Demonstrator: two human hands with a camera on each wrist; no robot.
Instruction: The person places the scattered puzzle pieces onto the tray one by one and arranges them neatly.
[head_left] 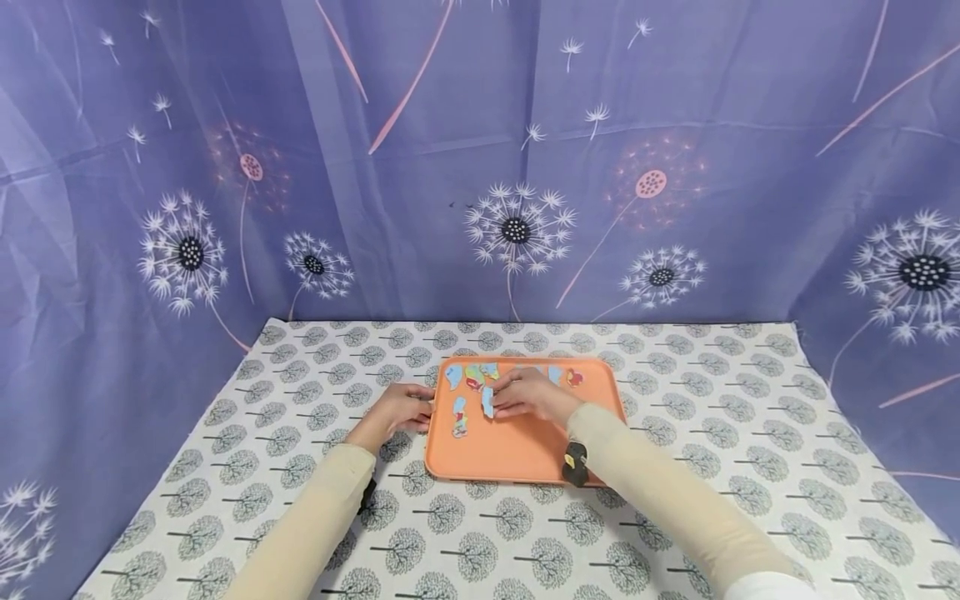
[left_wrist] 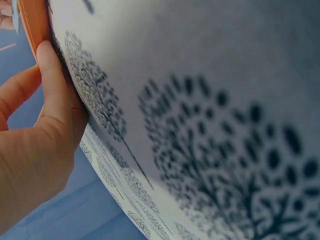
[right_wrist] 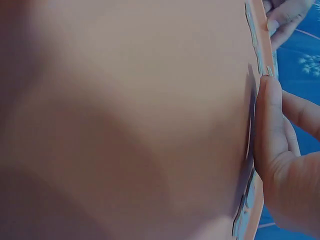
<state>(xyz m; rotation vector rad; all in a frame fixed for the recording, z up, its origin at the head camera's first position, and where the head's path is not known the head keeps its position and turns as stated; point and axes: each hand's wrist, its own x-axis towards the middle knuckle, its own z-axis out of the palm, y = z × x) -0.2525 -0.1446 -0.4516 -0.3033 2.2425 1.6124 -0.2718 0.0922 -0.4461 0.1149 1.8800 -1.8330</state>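
Observation:
An orange tray (head_left: 495,457) lies on the cloth. At its left rim my left hand (head_left: 401,408) grips the edge; the left wrist view shows a thumb and finger against the orange rim (left_wrist: 36,22). Over the tray's upper middle, my right hand (head_left: 534,393) pinches a light blue puzzle piece (head_left: 488,402) by its right side. In the right wrist view this hand (right_wrist: 285,160) is low over the tray and mostly hides the piece. Left of the held piece lies a joined blue and multicoloured strip (head_left: 459,419).
Along the tray's far edge lie several flat pieces, among them a blue one (head_left: 454,376), a green and red one (head_left: 474,377) and a red one (head_left: 575,377). The tree-print cloth (head_left: 720,467) covers the table. Purple dandelion curtains (head_left: 420,208) hang behind and beside it.

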